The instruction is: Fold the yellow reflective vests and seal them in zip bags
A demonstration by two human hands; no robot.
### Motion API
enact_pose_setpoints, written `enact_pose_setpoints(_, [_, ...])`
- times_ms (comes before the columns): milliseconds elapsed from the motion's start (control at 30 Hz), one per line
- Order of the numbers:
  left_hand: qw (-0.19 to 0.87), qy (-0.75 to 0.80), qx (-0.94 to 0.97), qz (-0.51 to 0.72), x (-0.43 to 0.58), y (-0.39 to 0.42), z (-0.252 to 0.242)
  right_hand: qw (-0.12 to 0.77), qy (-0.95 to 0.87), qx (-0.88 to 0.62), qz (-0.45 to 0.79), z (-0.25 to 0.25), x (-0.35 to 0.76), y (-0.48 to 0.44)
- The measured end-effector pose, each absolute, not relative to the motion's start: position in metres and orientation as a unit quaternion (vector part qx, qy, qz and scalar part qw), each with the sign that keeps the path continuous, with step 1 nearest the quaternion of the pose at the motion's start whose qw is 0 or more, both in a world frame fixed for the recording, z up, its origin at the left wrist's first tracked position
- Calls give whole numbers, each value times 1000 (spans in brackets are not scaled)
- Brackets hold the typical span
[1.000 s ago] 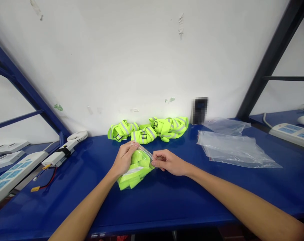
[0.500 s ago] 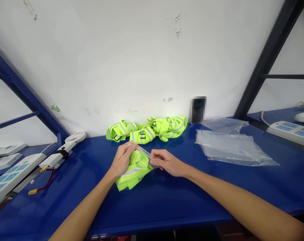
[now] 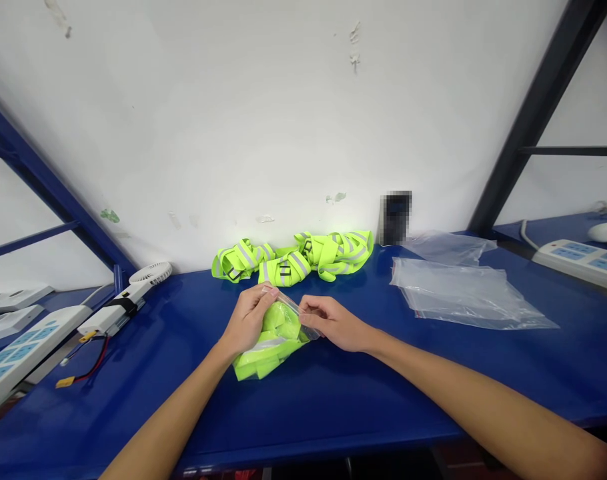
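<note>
Left hand (image 3: pixel 246 320) has edged slightly toward 3 o'clock since previous frame; right hand (image 3: pixel 337 324) nearly unmoved. Clear bag (image 3: pixel 269 350), packed with yellow-green reflective strapping (image 3: pixel 282 323), held between both hands over blue worktop (image 3: pixel 383 393); contact with surface unclear. Left fingers clamped on bag's edge near 12 o'clock, right fingers clamped near 2. Beyond bag at 12 o'clock: loose strap bundles (image 3: pixel 296 263). Flat plastic bags (image 3: pixel 468 293) between 2 and 3; white fan (image 3: pixel 152 273) at 10.
</note>
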State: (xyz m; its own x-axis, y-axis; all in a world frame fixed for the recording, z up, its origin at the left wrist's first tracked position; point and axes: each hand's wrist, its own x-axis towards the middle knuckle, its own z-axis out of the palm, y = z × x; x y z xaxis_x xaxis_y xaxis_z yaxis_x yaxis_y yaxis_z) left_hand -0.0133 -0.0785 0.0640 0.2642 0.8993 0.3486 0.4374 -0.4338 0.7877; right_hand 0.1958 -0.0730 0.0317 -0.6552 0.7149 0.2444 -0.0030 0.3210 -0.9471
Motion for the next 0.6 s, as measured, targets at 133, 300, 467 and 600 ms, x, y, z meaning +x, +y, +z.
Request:
enact_pose_setpoints(133, [279, 437, 759, 394, -12, -79, 65, 341, -761, -251, 492, 32, 195, -74])
enact_pose_setpoints(300, [281, 433, 759, 396, -12, -78, 65, 360, -775, -273, 443, 26, 192, -75])
enact_pose_setpoints(467, [282, 426, 757, 408, -12, -78, 65, 389, -788, -305, 367, 24, 187, -79])
enact_pose_setpoints(600, [283, 431, 755, 406, -12, -78, 64, 406, -789, -333, 320, 23, 182, -81])
